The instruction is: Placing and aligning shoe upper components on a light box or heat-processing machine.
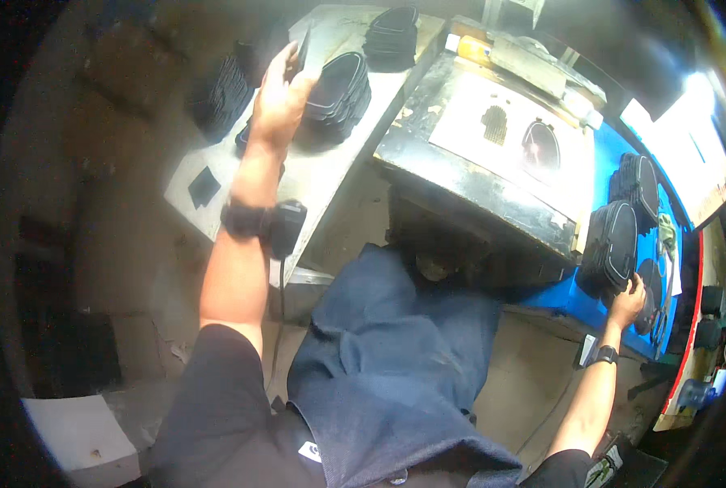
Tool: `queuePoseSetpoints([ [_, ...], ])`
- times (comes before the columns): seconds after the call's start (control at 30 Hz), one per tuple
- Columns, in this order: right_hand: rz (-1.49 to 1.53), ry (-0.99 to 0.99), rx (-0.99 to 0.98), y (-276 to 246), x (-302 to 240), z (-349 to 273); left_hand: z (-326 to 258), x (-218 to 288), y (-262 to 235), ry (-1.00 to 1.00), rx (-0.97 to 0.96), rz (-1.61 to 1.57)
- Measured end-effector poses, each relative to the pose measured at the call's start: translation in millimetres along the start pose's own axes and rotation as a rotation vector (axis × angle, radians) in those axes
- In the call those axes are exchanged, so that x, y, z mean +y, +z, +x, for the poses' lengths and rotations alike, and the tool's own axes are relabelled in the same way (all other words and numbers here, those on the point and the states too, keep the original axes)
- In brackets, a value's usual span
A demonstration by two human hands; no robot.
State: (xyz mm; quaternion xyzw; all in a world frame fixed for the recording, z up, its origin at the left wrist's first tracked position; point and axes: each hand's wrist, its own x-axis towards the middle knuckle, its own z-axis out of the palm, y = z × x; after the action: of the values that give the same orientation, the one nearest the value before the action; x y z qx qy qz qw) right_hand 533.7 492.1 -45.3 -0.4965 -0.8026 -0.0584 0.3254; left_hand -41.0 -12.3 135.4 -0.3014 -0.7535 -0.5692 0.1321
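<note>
Over the pale table on the left, my left hand (278,106) is raised with a thin dark piece (304,50) seen edge-on between thumb and fingers. Right beside that hand rises a stack of black oval pieces (339,93) with light edging lines. My right hand (627,302) is at the blue surface on the right. Its fingertips close on the near end of the top piece in a stack of black oval pieces (611,242); the grip is partly hidden.
Between my hands stands a worn metal-topped workstation (477,191) with a white sheet bearing an oval outline (542,148). More black stacks (391,39) sit on the pale table (196,167), near a small dark square (204,187). Another stack (635,191) stands on the blue surface (570,297).
</note>
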Motion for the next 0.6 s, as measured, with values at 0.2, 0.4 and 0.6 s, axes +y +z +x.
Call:
queuePoseSetpoints([
  [0.2,0.031,0.056,-0.002,-4.4,0.3,-0.9,55.4,-24.7,48.2,0.107,-0.102,0.819],
  [0.4,0.027,0.034,0.004,1.8,1.8,-0.1,47.4,-70.6,64.6,-0.193,-0.339,0.893],
  [0.6,0.011,0.065,-0.014,-4.0,7.6,-0.1,50.9,-92.4,20.6,0.059,0.016,0.578],
])
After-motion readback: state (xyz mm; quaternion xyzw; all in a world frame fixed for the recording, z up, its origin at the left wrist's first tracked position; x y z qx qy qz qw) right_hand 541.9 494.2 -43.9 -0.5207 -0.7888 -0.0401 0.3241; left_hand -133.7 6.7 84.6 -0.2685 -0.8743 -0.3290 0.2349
